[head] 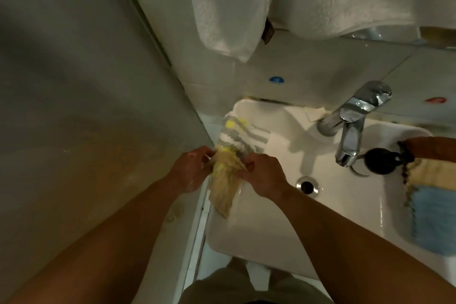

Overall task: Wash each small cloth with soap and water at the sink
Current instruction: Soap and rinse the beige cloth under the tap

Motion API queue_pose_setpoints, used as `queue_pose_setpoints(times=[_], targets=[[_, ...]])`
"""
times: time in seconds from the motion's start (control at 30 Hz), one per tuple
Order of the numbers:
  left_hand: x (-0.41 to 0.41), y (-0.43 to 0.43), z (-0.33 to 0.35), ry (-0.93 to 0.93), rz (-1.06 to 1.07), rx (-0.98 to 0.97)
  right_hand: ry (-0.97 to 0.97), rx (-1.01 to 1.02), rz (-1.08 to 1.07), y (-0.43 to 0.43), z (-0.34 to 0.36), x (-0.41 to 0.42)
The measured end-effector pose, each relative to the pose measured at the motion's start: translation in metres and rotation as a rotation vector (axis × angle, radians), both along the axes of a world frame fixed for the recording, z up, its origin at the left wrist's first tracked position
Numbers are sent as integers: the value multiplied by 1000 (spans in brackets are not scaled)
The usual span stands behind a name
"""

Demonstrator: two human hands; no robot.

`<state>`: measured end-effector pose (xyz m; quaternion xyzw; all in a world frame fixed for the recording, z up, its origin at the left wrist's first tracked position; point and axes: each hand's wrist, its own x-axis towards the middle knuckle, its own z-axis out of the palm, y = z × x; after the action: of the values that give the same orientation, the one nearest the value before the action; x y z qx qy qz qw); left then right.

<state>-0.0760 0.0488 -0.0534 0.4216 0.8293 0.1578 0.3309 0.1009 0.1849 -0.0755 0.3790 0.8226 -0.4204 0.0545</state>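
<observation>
A beige and yellow small cloth (224,181) is bunched between my two hands over the left rim of the white sink (266,229). My left hand (190,168) pinches its left end and my right hand (264,175) grips its right end; the cloth's tail hangs down onto the rim. Behind my hands a white, grey and yellow striped cloth (243,134) lies on the sink's left edge. A blue and beige cloth (434,215) lies on the right edge. The chrome tap (352,126) stands at the back, with no water visible at its spout.
Another person's arm (431,148) reaches in from the right by a dark round object (380,160). White towels (227,5) hang above the sink. A grey wall (86,106) runs along the left. The drain (307,186) is in the basin's middle.
</observation>
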Motion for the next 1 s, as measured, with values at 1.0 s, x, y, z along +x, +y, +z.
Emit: queue_pose_setpoints(times=[1.0], targets=[[157, 76, -59, -154, -45, -95, -257, 70, -75, 83, -35, 207]])
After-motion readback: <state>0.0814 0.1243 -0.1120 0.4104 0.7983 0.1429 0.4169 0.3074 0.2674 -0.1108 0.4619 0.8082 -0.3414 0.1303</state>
